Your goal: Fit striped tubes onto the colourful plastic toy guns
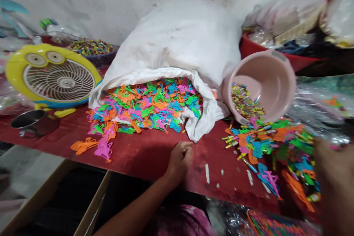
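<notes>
My left hand (180, 159) rests on the red table (166, 155) with its fingers curled closed. A tiny blue bit shows by its fingertips, and I cannot make out what lies inside the hand. Just beyond it is the mouth of a white sack (177, 40), from which small flat plastic toy pieces (152, 105) in orange, green, pink and blue spill out. At the right edge my right hand (336, 177) is smeared by motion, its fingers unclear. Beside it lies a mixed heap of plastic pieces (258, 147) and small shiny wrapped sticks.
A pink tub (276, 81) lies tipped on its side with wrapped sticks (246, 101) inside. On the left stand a yellow fan (65, 81) and a metal cup (37, 122). Behind are a bowl of small sticks (92, 47) and a red basin (249, 46). An open carton (92, 201) sits below the table edge.
</notes>
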Demonstrator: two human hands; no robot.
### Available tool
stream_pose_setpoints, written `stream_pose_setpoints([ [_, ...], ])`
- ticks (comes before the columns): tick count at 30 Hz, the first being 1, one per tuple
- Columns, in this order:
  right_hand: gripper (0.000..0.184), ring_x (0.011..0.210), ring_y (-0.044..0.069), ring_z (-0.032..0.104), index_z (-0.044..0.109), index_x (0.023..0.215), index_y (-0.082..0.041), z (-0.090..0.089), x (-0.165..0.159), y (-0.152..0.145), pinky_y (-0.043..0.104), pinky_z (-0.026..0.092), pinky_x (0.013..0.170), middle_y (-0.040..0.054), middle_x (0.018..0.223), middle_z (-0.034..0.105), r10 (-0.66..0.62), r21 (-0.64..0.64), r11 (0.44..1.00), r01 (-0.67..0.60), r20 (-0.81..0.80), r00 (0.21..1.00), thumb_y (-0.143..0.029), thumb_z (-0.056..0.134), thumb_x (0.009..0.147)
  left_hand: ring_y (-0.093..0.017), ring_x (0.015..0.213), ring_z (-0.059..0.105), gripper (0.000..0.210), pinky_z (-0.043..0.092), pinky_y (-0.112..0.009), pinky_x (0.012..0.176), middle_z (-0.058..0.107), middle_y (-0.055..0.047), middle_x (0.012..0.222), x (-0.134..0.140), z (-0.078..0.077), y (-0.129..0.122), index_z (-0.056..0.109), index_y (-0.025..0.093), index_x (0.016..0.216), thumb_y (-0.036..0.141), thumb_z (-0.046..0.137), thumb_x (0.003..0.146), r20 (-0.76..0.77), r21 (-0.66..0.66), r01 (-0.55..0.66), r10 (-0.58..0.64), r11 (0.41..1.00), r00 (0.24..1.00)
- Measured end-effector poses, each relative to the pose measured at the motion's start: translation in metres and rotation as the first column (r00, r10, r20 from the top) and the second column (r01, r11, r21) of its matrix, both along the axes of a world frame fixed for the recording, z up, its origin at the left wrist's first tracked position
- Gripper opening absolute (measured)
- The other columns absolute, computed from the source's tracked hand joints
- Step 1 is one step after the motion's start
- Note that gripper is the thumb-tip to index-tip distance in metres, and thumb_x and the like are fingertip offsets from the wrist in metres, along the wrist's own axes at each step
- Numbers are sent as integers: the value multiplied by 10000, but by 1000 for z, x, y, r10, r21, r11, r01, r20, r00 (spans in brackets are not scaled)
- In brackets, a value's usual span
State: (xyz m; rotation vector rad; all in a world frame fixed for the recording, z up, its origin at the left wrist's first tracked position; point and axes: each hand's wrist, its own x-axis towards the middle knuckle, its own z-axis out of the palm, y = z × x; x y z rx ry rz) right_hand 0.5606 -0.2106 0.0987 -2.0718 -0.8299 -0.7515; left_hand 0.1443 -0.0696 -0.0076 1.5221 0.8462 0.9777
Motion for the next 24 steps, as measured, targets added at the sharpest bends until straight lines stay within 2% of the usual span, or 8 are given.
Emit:
stream_pose_setpoints([
  [1, 760, 1178, 512, 464, 548, 1349, -185, -3, -8, 4, 721, 323, 860, 288, 1193, 559, -99, 11, 995, 99, 25, 995, -675, 574, 770, -190, 867, 627, 234, 486, -299, 799, 674, -66, 941, 0, 1, 0, 668, 159, 1029, 183, 494, 875, 1, -4, -4, 4, 1000, 1000],
  [3, 725, 1189, 457, 490, 568, 1326, -110, -13, -32, 15, 646, 378, 937, 279, 1211, 574, -119, -7, 993, 121, 129, 984, -611, 573, 801, -191, 868, 630, 215, 490, -298, 798, 678, -66, 940, 1, 2, 1, 668, 159, 1014, 215, 506, 885, 2, -8, -1, 1, 1000, 1000],
  [5, 594, 1190, 395, 513, 577, 1292, -82, -25, -62, 27, 585, 397, 985, 244, 1236, 585, 19, -64, 998, -2, 256, 966, -499, 527, 871, -199, 888, 637, 214, 497, -305, 807, 684, -71, 957, 4, 6, 1, 666, 164, 1019, 251, 507, 903, -3, 7, 18, -18, 1000, 1000],
  [8, 401, 1206, 313, 521, 577, 1273, -149, -39, -105, 45, 514, 404, 1010, 161, 1271, 591, 225, -181, 967, -179, 283, 932, -341, 492, 932, -209, 908, 646, 230, 507, -326, 824, 687, -81, 972, 14, 13, 0, 659, 170, 1039, 265, 484, 923, -33, 86, 73, -70, 994, 997],
  [11, 307, 1221, 285, 513, 601, 1229, -203, -49, -131, 58, 491, 378, 1023, 108, 1238, 629, 439, -399, 858, -325, 240, 866, -258, 485, 949, -217, 907, 653, 253, 520, -345, 827, 686, -95, 975, 30, 22, -3, 649, 167, 1066, 254, 452, 934, -75, 207, 144, -131, 968, 989],
  [14, 291, 1284, 308, 458, 628, 1210, -237, -57, -138, 64, 543, 287, 1072, 82, 1276, 625, 513, -578, 740, -345, 154, 844, -273, 533, 937, -228, 944, 652, 275, 531, -359, 828, 683, -108, 1013, 51, 28, -6, 643, 167, 1099, 235, 432, 937, -131, 321, 229, -196, 919, 972],
  [19, 314, 1374, 303, 356, 639, 1221, -254, -62, -126, 53, 571, 130, 1146, 72, 1359, 575, 521, -627, 690, -363, 81, 850, -347, 575, 928, -224, 1033, 631, 349, 528, -380, 908, 666, -122, 1101, 102, 28, 4, 620, 151, 1161, 130, 380, 909, -238, 482, 329, -240, 812, 941],
  [24, 334, 1390, 294, 329, 615, 1245, -270, -54, -105, 31, 580, 108, 1161, 61, 1395, 542, 558, -608, 671, -426, 35, 829, -402, 557, 944, -270, 1336, 430, 549, 409, -446, 1090, 437, -154, 1464, 163, 42, 28, 490, 142, 1373, 51, 404, 838, -421, 692, 445, -183, 569, 889],
])
